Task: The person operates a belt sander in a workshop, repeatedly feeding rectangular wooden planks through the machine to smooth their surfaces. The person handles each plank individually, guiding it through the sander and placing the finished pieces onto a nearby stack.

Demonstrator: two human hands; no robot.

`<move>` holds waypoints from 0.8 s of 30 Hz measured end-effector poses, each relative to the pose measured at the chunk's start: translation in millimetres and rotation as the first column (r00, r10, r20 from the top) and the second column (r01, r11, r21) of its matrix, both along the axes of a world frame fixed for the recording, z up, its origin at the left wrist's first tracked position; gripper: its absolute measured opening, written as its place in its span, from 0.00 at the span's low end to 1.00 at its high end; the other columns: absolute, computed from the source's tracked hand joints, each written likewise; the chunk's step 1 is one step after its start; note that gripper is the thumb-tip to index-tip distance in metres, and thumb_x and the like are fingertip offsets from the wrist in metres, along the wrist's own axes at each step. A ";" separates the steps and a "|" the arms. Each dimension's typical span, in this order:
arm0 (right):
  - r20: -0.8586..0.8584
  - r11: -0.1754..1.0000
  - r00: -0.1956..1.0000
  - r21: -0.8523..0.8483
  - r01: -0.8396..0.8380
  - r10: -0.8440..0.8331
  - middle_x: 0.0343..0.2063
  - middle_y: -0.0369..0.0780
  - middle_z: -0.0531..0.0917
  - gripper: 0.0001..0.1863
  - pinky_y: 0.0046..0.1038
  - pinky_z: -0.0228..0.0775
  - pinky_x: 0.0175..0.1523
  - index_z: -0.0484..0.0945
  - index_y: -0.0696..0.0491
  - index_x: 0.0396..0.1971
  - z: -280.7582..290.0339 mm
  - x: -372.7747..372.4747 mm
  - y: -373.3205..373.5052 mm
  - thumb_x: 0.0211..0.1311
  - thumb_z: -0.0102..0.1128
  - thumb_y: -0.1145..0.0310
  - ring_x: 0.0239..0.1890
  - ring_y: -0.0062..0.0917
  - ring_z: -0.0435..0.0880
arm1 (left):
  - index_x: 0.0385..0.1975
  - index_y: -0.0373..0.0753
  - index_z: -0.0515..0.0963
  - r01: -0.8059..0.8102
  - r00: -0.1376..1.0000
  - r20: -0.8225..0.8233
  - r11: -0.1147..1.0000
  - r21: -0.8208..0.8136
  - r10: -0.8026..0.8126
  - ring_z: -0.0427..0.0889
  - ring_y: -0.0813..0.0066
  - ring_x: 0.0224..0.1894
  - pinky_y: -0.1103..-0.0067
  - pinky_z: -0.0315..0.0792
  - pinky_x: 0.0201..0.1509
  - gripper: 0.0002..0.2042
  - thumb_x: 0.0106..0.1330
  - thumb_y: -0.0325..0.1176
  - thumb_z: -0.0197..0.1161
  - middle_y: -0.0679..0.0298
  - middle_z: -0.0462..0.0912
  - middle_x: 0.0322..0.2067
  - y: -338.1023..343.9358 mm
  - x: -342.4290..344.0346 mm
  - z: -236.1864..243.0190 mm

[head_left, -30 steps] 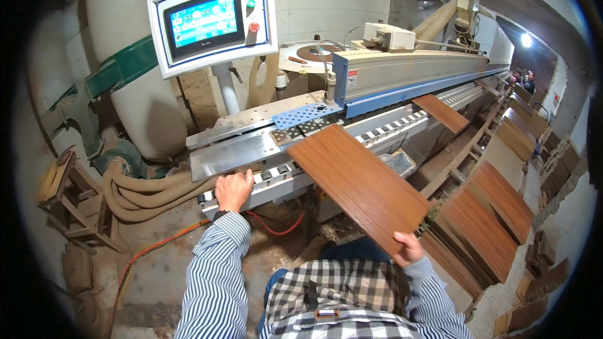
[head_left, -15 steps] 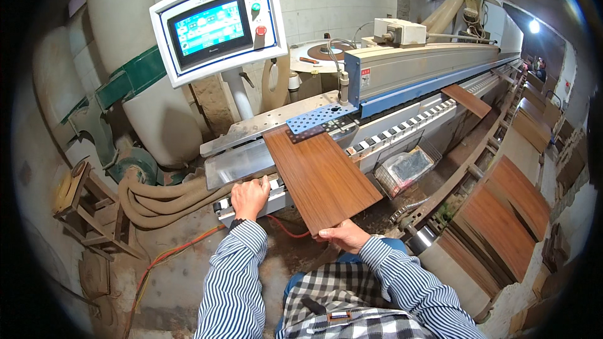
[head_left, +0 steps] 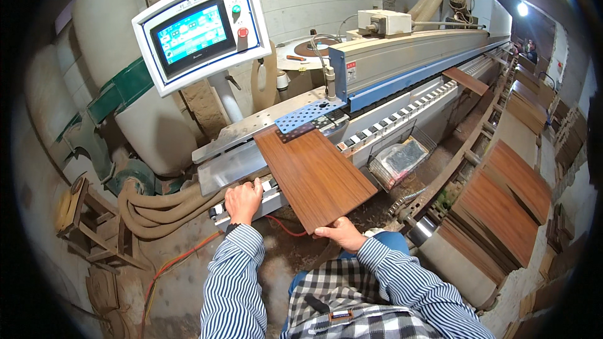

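Observation:
A brown wood-grain panel (head_left: 317,179) lies slanted across the front end of a long machine (head_left: 427,66). Its far end is under a blue perforated plate (head_left: 308,117), and its near end juts out toward me. My right hand (head_left: 342,235) pinches the near edge at the left corner, thumb on top, the other fingers partly hidden beneath. Left of the panel, my left hand (head_left: 244,202) is curled over the black-and-white roller rail (head_left: 269,203), apart from the board. Its fingertips are hidden behind the rail.
A control screen (head_left: 195,34) with green and red buttons stands at the left. A wire basket (head_left: 402,160) hangs below the machine's front. Another brown panel (head_left: 466,80) sticks out farther along. Stacked panels (head_left: 502,207) lie on rollers at right. Thick hoses (head_left: 169,213) and a wooden stool (head_left: 94,226) are at left.
The view has shifted slightly, so the machine appears farther left. Both hands keep nearly the same places on the panel and rail, and the panel shows little movement against the machine.

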State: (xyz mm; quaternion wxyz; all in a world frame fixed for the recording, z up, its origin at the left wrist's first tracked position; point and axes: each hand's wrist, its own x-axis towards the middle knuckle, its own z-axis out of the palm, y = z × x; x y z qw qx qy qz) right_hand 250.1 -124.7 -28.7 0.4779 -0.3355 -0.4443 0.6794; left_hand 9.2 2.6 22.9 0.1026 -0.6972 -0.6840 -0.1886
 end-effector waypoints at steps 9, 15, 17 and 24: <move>-0.003 0.994 0.994 0.019 0.105 -0.105 0.43 0.43 0.78 0.21 0.29 0.72 0.48 0.70 0.61 0.49 -1.6 16.9 -1.0 0.58 0.61 0.68 0.40 0.28 0.79 | 0.19 0.36 0.81 -0.003 1.000 0.013 1.000 0.011 0.003 0.80 0.53 0.28 0.66 0.69 0.43 0.25 0.64 0.49 0.45 0.49 0.80 0.21 -1.6 1.9 1.9; 0.028 0.991 0.991 -0.003 0.132 -0.132 0.42 0.42 0.78 0.22 0.29 0.73 0.46 0.69 0.61 0.49 1.4 35.0 0.9 0.57 0.62 0.67 0.39 0.27 0.79 | 0.19 0.37 0.81 -0.002 1.000 -0.004 1.000 -0.002 0.002 0.80 0.53 0.28 0.66 0.69 0.43 0.24 0.64 0.49 0.45 0.49 0.80 0.21 -0.6 0.8 1.0; 0.019 0.985 0.985 0.022 0.173 -0.173 0.41 0.41 0.79 0.21 0.28 0.73 0.46 0.69 0.61 0.48 2.7 39.4 0.7 0.58 0.62 0.66 0.40 0.26 0.79 | 0.19 0.37 0.81 -0.004 1.000 -0.003 1.000 0.003 0.004 0.80 0.53 0.28 0.66 0.69 0.43 0.24 0.64 0.49 0.45 0.49 0.80 0.21 0.5 1.0 0.2; -0.012 0.956 0.956 -0.022 0.294 -0.294 0.38 0.42 0.80 0.16 0.28 0.75 0.46 0.72 0.61 0.42 -6.8 69.2 4.3 0.62 0.57 0.63 0.40 0.25 0.80 | 0.18 0.37 0.81 -0.009 1.000 -0.002 1.000 0.009 0.009 0.80 0.53 0.27 0.66 0.69 0.43 0.25 0.64 0.49 0.45 0.49 0.80 0.21 -2.0 1.7 2.6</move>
